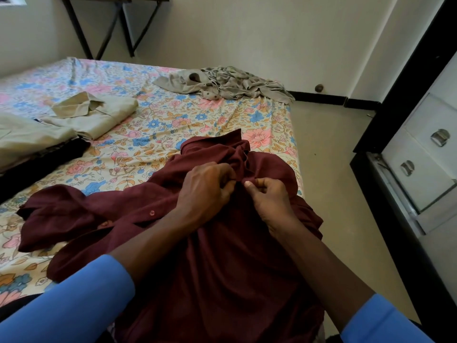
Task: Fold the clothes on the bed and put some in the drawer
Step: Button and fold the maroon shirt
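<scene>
A maroon button shirt (222,256) lies spread over the near corner of the bed (158,115), collar away from me. My left hand (205,189) and my right hand (269,196) meet just below the collar, each pinching the shirt's front edge at a button. A folded beige shirt (99,115) lies at the left. A crumpled grey patterned garment (227,82) sits at the bed's far right corner.
Beige and black clothes (37,149) are stacked at the left edge. A white drawer unit (425,149) with metal handles stands in a black frame at the right. Bare floor (329,134) runs between bed and drawers. A folding table (116,23) stands at the far wall.
</scene>
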A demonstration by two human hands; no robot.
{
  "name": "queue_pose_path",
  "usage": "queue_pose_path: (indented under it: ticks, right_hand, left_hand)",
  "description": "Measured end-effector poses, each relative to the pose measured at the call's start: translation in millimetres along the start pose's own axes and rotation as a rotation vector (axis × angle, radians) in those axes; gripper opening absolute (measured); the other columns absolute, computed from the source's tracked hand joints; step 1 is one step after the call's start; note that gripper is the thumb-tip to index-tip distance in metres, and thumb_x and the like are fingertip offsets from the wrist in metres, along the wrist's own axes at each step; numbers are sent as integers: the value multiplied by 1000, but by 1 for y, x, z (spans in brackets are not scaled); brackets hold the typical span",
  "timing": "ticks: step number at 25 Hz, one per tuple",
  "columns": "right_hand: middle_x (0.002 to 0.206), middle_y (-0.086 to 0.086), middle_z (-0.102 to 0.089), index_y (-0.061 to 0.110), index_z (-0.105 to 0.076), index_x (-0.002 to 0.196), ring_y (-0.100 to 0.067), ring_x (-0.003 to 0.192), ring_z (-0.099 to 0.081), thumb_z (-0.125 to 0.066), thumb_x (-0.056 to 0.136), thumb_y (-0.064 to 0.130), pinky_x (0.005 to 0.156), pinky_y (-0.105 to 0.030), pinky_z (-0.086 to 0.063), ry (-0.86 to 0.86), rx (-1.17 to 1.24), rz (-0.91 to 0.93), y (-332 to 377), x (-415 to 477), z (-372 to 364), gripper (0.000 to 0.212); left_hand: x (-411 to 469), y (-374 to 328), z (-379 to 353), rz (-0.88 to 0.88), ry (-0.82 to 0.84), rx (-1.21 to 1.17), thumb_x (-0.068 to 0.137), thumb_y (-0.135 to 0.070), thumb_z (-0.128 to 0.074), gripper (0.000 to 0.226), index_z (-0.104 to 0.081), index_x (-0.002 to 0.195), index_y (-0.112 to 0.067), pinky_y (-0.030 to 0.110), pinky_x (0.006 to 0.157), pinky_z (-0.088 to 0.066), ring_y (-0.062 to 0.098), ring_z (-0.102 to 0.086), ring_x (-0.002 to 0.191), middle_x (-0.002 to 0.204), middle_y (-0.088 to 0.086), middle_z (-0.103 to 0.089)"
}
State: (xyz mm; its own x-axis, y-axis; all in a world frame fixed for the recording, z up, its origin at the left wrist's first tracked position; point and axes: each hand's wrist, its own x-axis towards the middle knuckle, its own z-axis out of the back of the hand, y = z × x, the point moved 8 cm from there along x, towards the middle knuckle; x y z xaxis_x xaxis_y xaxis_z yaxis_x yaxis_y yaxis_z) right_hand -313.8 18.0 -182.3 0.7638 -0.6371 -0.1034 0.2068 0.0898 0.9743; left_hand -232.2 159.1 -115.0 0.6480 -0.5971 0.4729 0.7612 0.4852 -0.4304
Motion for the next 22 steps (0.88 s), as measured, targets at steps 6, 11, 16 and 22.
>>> queue_pose_path:
  ticks: [6, 11, 16, 22]
  right_hand:
    - [95, -18, -78, 0, -72, 105, -29, 94, -77, -71, 94, -2, 85, -34, -64, 11, 446, -104, 4, -15, -13, 11]
    - [93, -15, -79, 2, -74, 103, -26, 92, -78, -76, 88, -3, 89, -37, -63, -12, 481, -97, 1, -19, -6, 16]
    - [95, -15, -79, 1, -76, 105, -26, 92, -78, -78, 87, -2, 92, -42, -62, 5, 497, -123, -3, -16, -7, 19]
    - [91, -4, -80, 10, -79, 104, -15, 88, -77, -85, 85, 12, 89, -39, -63, -46, 117, 88, 8, -13, 3, 20]
  left_hand:
    - [-10, 19, -5, 308, 54, -433, 89, -19, -82, 18, -83, 105, -28, 6, 74, -50, -6, -71, 84, 90, -14, -78]
    - [-10, 22, -15, 392, 96, -605, 88, -21, -84, 10, -83, 95, -27, 36, 90, -62, 11, -76, 89, 88, -6, -80]
    - [-11, 28, -24, 478, 101, -665, 86, -18, -85, 11, -79, 93, -24, 32, 77, -61, 12, -76, 78, 81, -2, -79]
    - [-16, 30, -26, 502, 90, -610, 90, -15, -81, 16, -78, 103, -23, 30, 81, -63, 6, -76, 80, 84, -5, -79]
